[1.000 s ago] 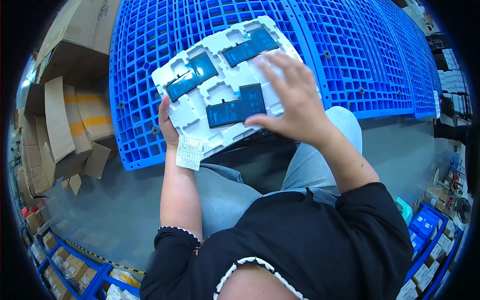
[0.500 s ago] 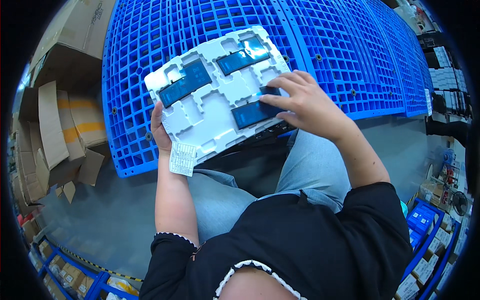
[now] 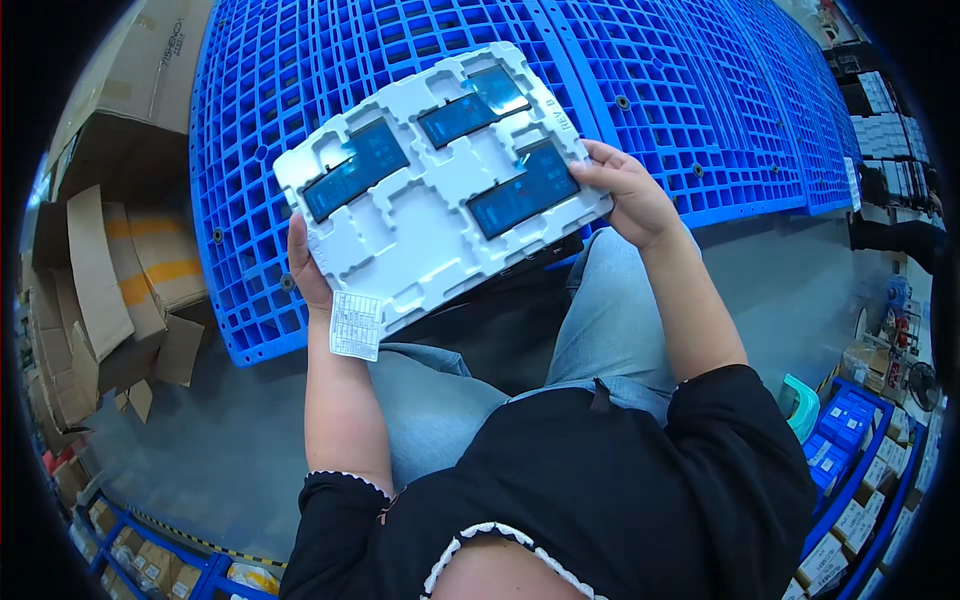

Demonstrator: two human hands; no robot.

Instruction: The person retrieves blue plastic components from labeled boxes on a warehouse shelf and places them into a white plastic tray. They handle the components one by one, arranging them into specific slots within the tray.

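Observation:
A white molded plastic tray (image 3: pixel 420 250) is held tilted over my lap, its far side above a blue pallet. Three flat black batteries lie in its recesses: one battery (image 3: pixel 355 172) at the left, another battery (image 3: pixel 460 120) at the far side, and a third battery (image 3: pixel 510 203) at the right. One recess near the tray's near left holds nothing. My left hand (image 3: pixel 311 265) is closed on the left edge, beside a printed paper label (image 3: pixel 356 325). My right hand (image 3: pixel 630 193) grips the right edge, thumb on top near the third battery. Something black shows under the tray.
Blue grid pallets (image 3: pixel 690 120) stretch ahead and to the right. Opened cardboard boxes (image 3: pixel 105 290) stand on the left. Blue shelves (image 3: pixel 860 480) with boxes are at the lower right, next to a turquoise object (image 3: pixel 799 408). Another shelf (image 3: pixel 190 570) stands lower left.
My right hand has left the battery at the tray's right and taken hold of the tray's right edge. The tray has shifted slightly left and away from me.

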